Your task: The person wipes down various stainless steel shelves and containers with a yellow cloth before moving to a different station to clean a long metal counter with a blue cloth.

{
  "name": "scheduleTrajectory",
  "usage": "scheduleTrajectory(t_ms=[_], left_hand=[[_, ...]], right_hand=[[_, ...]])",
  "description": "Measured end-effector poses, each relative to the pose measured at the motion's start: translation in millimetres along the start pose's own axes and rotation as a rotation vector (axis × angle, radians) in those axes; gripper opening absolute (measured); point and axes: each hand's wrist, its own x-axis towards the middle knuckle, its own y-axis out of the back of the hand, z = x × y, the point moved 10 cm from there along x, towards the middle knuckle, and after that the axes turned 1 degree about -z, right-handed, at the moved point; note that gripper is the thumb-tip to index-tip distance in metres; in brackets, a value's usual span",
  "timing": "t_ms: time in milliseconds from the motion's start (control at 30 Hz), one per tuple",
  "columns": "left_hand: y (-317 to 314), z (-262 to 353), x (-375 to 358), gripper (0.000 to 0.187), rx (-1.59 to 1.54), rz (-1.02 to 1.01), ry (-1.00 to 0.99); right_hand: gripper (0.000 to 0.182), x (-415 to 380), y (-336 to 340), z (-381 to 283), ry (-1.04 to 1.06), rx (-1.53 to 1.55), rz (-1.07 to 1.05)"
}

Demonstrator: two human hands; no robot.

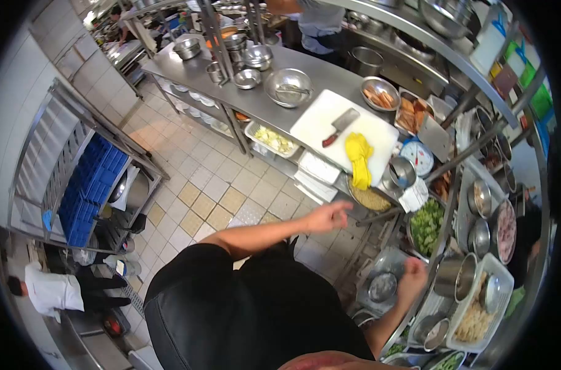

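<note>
- Head view: left hand [330, 217] is held out over the floor [200, 203], fingers curved and loosely parted.
- Right hand [412, 280] is raised just beside a bin [388, 255], fingers curled; whether they are pressed together cannot be told.
- Within the bin, a bowl [382, 287] with whitish contents is seen.
- Nearest beyond the left hand, a tray of grain [373, 198] is set below the board's edge.
- Yellow cloth [359, 160] is laid in a bunched strip on a white board [311, 123], its lower end brought to the near edge.
- Cleaver [342, 126] is left flat beside the cloth, dark handle toward the lower left.
- Board is carried by a steel surface [185, 69]; a wide bowl [280, 80] is placed near its far left corner.
- Scale [417, 155] is stood right of the cloth; chopped greens [427, 227] are kept nearer the right hand.
- Steel pot [447, 275] is placed right of that hand.
- Blue crates [89, 185] are stacked on a rack at far left.
</note>
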Motion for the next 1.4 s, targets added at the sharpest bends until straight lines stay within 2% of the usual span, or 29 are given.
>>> scheduleTrajectory(t_ms=[33,100,233,300,400,500,567,600,700,800,900,1000,1100,1200,1300,1333,1400], left_hand=[[-12.2,-6.1,-17.8,0.057,-0.038,-0.052,0.075],[-19.8,-1.2,-43.0,0.062,0.024,-0.075,0.058],[3.8,11.4,-64.3,0.054,0.111,0.045,-0.017],[23.5,-6.0,-65.7,0.047,0.192,0.152,-0.079],[67.1,-20.2,-73.8,0.035,0.165,0.254,0.153],[112.3,-42.2,-80.6,0.029,0.325,0.482,0.118],[141.8,-50.6,-80.2,0.026,0.389,0.531,0.054],[154.4,-50.7,-83.0,0.025,0.421,0.555,0.030],[177.3,-43.7,-77.1,0.022,0.484,0.547,-0.076],[188.8,-35.0,-67.9,0.019,0.644,0.497,-0.036],[196.8,-61.0,-54.8,0.019,0.678,0.520,0.035],[199.8,-70.0,-43.3,0.019,0.663,0.587,0.095],[204.9,-79.6,-40.6,0.017,0.467,0.695,0.250],[196.7,-108.0,-37.8,0.016,0.162,0.752,0.424],[192.1,-130.6,-43.0,0.016,0.103,0.913,0.446],[192.0,-131.3,-48.3,0.016,0.131,0.931,0.541],[189.8,-154.6,-68.6,0.015,0.104,1.033,0.602]], right_hand=[[0.007,-3.2,-46.0,-10.7,-0.024,0.051,-0.121],[0.011,-14.5,-139.1,2.1,-0.059,0.210,-0.374],[0.011,-57.5,-266.8,-10.8,-0.415,0.333,-0.751],[0.010,-67.4,-309.5,-18.0,-0.552,0.476,-0.839],[0.008,-69.9,-365.4,-7.3,-0.772,0.649,-0.874],[0.014,-70.0,-415.7,-7.5,-0.944,0.788,-0.850],[0.016,-67.1,-444.0,-17.2,-1.009,0.809,-0.853],[0.018,-65.6,-456.8,-25.6,-0.991,0.824,-0.931],[0.019,-60.4,-486.0,-25.7,-1.063,0.866,-0.963],[0.018,-46.2,-505.8,-29.7,-1.048,0.819,-0.999],[0.016,-24.9,-515.6,-22.8,-1.014,0.628,-1.077],[0.018,-9.0,-531.7,-22.0,-1.001,0.626,-1.239],[0.020,9.0,-531.6,-24.3,-0.937,0.520,-1.358],[0.030,28.7,-523.8,-39.0,-0.803,0.396,-1.462],[0.035,35.6,-521.5,-57.4,-0.690,0.352,-1.607],[0.034,35.2,-524.1,-61.5,-0.669,0.355,-1.644],[0.031,32.1,-527.3,-68.4,-0.622,0.350,-1.721]])
